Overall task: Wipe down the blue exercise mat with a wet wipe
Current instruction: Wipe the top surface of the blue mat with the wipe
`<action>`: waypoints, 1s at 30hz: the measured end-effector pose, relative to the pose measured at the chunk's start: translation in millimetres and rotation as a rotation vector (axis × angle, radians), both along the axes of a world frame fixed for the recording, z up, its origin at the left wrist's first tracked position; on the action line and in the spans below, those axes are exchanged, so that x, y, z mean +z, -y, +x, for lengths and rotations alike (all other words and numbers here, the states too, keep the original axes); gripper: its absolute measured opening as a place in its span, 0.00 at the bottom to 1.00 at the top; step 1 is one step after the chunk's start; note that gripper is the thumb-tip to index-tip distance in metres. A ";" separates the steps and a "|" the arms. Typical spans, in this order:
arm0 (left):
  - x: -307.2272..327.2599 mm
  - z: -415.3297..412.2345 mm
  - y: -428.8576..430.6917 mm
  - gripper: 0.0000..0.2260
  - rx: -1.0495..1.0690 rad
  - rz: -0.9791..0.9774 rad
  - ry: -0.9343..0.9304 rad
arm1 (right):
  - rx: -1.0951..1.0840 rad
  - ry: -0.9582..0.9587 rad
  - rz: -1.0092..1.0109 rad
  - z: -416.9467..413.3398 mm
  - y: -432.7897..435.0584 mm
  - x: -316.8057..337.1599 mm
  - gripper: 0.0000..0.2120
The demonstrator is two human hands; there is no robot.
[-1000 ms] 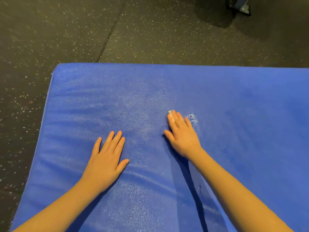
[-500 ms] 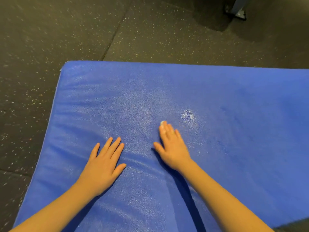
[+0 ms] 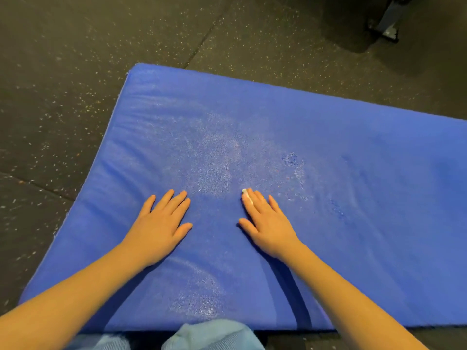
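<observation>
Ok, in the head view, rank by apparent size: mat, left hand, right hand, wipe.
Largest: mat
Then: left hand and right hand, alike, unranked
Smallest: wipe, only a sliver shows under the right hand

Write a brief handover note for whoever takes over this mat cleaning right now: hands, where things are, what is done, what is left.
Left hand: flat on the mat, fingers straight, holding nothing.
Right hand: flat, pressing the wipe under its fingers; only a white edge shows.
Done: wet sheen across the middle and near the front edge.
Left: the right side looks dry, probably not wiped yet.
</observation>
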State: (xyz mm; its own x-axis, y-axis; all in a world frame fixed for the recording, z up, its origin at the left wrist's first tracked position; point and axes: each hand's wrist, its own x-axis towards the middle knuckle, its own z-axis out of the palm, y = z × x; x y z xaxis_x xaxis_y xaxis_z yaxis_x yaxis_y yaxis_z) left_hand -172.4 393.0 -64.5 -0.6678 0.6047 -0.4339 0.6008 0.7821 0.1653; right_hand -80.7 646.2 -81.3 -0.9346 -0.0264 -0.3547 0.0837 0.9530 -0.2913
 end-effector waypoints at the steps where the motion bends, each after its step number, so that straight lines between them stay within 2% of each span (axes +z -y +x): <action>1: 3.0 1.3 0.1 0.45 0.009 -0.005 0.001 | -0.104 0.012 0.047 -5.3 -7.4 -2.6 0.37; 3: 8.1 4.0 0.9 0.46 0.020 -0.022 0.018 | -0.245 0.041 0.036 -11.5 -0.9 -2.8 0.32; 4: 9.6 6.1 1.6 0.46 0.021 -0.033 0.028 | -0.233 0.039 -0.013 -10.1 11.5 -0.6 0.32; 7: 10.2 14.4 5.0 0.47 0.013 -0.047 0.043 | 0.024 0.049 -0.156 13.9 45.5 11.8 0.39; 9: 10.1 18.9 9.0 0.46 0.020 -0.047 0.055 | 0.132 0.042 -0.113 19.8 33.7 14.1 0.41; 12: 8.3 21.7 10.7 0.46 0.038 -0.040 0.046 | -0.064 0.059 0.008 4.1 4.3 7.0 0.32; 14: 8.4 25.6 9.8 0.44 0.067 -0.016 0.043 | -0.179 0.070 -0.022 -0.1 12.8 7.8 0.31; 16: 6.9 29.2 10.6 0.42 0.088 0.003 0.036 | -0.096 0.059 -0.123 9.6 40.1 13.4 0.33; 18: 4.4 30.5 11.9 0.43 0.088 0.003 0.031 | 0.083 0.061 -0.193 31.3 56.4 22.8 0.38; 20: 3.8 30.2 13.0 0.40 0.092 0.004 0.040 | 0.150 0.047 -0.155 39.6 41.3 22.9 0.41; 22: 3.2 30.4 12.5 0.34 0.097 0.004 0.028 | 0.020 0.071 -0.072 34.3 19.5 16.4 0.36; 24: 4.4 30.8 11.0 0.28 0.097 -0.010 0.015 | -0.110 0.110 -0.077 31.2 17.1 16.1 0.32; 28: 7.4 31.4 9.5 0.26 0.102 -0.020 0.012 | 0.119 0.092 -0.229 69.8 53.1 42.8 0.40; 30: 9.9 30.9 8.3 0.26 0.103 -0.025 0.014 | 0.177 0.078 -0.214 89.4 45.6 48.0 0.42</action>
